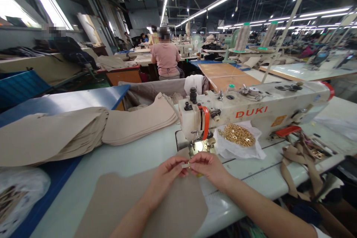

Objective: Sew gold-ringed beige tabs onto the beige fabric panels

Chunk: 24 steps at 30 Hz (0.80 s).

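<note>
My left hand [169, 169] and my right hand [208, 167] meet just in front of the sewing machine's needle area, fingertips pinched close together. Between them is a short pale strip [185, 165], gripped by my left hand. A small gold-coloured metal piece [189, 163] shows at the fingertips of my right hand; its exact shape is too small to make out. Beneath both hands lies a large beige fabric panel [178, 200], reaching back toward the lit presser foot area. The white sewing machine [217, 113] stands behind them.
Gold metal pieces [239, 135] sit in white wrapping beside the machine. Beige panel stacks [50, 134] lie at left, near a plastic bag [25, 189]. Tan straps [295, 167] hang over the right edge. A person in pink [166, 59] sits ahead.
</note>
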Motion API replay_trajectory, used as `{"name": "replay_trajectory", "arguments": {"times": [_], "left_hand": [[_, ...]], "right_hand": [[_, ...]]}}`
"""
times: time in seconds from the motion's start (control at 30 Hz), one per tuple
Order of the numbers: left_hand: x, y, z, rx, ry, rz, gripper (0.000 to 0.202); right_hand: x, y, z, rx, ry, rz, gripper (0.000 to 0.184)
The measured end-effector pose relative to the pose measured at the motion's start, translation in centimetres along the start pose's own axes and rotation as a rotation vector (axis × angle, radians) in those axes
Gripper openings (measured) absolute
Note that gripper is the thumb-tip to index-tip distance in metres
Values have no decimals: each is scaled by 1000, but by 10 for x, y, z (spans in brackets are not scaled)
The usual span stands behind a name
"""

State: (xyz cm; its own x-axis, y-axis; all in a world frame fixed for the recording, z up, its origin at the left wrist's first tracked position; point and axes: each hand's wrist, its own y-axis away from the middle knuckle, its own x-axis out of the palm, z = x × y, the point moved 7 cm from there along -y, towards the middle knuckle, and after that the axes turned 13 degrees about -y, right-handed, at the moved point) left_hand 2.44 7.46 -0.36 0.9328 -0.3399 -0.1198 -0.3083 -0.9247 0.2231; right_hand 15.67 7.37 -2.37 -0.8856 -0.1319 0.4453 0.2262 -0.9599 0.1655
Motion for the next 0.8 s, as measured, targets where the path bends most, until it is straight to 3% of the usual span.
{"name": "replay_trajectory", "arguments": {"times": [0.3,0.43,0.6,0.8], "left_hand": [[7,3,0,-63,-64,68,29],[8,5,-1,-11,-169,89,23],[5,4,3,112,-305,54,7],[2,2,9,138,-351,25,1]], "right_hand": [[4,2,-1,-7,9,86,32],[11,9,0,0,32,151,28],[19,22,10,-126,201,129,23],[23,29,24,-263,436,110,13]]}}
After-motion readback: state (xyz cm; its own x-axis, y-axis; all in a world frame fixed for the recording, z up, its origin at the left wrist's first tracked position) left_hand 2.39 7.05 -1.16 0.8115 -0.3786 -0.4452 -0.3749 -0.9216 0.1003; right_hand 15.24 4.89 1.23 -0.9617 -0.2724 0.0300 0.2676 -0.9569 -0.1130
